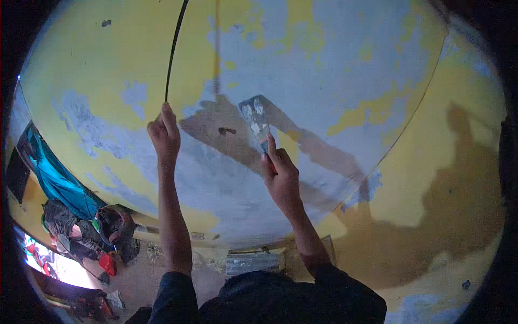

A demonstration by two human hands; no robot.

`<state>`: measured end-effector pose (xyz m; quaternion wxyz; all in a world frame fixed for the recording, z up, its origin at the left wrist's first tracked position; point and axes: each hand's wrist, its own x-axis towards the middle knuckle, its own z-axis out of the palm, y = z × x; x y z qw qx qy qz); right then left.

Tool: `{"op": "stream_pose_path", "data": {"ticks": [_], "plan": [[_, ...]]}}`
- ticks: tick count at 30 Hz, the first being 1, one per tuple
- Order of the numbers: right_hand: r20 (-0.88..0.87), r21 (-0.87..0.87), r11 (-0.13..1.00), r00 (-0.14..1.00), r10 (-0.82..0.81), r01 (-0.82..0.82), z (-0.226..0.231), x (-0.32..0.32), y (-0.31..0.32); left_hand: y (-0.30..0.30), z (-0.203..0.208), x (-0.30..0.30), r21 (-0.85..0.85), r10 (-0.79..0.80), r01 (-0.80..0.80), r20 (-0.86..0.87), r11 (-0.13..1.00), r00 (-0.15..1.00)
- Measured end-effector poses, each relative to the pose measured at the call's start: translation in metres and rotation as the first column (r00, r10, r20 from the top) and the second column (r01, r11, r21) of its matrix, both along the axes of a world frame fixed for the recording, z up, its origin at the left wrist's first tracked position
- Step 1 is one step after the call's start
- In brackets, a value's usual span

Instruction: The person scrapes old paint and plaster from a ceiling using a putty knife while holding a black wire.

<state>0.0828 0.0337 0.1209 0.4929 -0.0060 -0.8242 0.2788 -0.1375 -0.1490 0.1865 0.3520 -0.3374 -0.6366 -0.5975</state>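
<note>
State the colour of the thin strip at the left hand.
Black; the thin strip shows best in the head view.

The wall (302, 70) is coated in matt yellow paint, interrupted by ragged, blue-grey patches of dull, uneven finish. A metallic look is presented by the blade of the scraper (256, 114), its surface roughened by whitish smears. A smooth dark finish is shown by the thin cable (173, 54). At the left, teal cloth (58, 171) is marked by folds and a faint sheen. On the near side, a grey sheet (252, 264) is ridged; the dark sleeve (177, 296) is formed of matt cloth.
</note>
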Motion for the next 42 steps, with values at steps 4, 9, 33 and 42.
{"op": "stream_pose_path", "data": {"ticks": [4,9,33,42], "plan": [[0.07,0.047,0.995,0.993,-0.093,0.09,0.015,-0.014,-0.009,-0.008,0.002,-0.014,-0.092,0.128,-0.134,-0.075,0.987,0.989],[0.032,0.088,0.991,0.994,-0.109,0.105,0.028,-0.024,-0.011,0.002,-0.001,-0.009,-0.019,0.141,-0.144,-0.123,0.989,0.982],[-0.089,0.248,0.957,0.987,-0.136,0.154,0.172,-0.069,-0.036,-0.051,0.028,0.093,-0.15,0.05,-0.047,0.017,0.988,0.999],[-0.284,0.423,0.884,0.956,-0.078,0.198,0.244,-0.113,-0.042,-0.039,0.035,0.122,-0.146,0.028,-0.035,-0.049,0.989,0.998]]}}
